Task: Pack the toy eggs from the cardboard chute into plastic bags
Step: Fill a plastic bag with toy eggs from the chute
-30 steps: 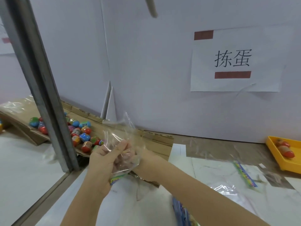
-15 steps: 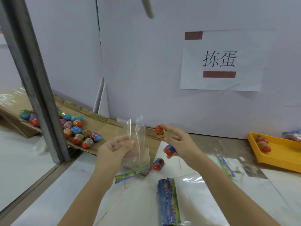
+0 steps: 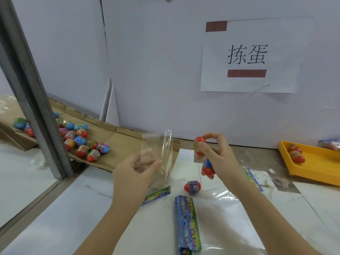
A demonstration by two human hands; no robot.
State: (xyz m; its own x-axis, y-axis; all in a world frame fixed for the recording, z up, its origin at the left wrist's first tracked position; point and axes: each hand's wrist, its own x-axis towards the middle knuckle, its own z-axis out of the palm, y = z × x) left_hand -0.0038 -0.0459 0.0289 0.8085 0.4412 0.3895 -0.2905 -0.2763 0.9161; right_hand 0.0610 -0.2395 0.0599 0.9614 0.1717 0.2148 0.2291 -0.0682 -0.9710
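My left hand [image 3: 136, 169] grips a clear plastic bag [image 3: 161, 153] with a colourful strip along its bottom edge, held upright over the table. To its right, my right hand [image 3: 217, 153] holds two toy eggs: a red-topped one [image 3: 199, 142] pinched at the fingertips and a blue-and-red one [image 3: 207, 167] lower in the palm. A third egg [image 3: 192, 187], red and blue, lies on the table between my hands. Several colourful eggs [image 3: 81, 142] rest on the cardboard chute [image 3: 119, 138] at the left.
A stack of folded bags [image 3: 186, 221] lies in front, with loose clear bags [image 3: 253, 179] to the right. A yellow tray [image 3: 312, 168] with packed eggs sits at far right. A grey metal post [image 3: 35, 100] stands at the left. A white wall with a paper sign is behind.
My right hand came out of the bag holding eggs and moved right. One egg now lies on the table. The view shifted slightly closer.
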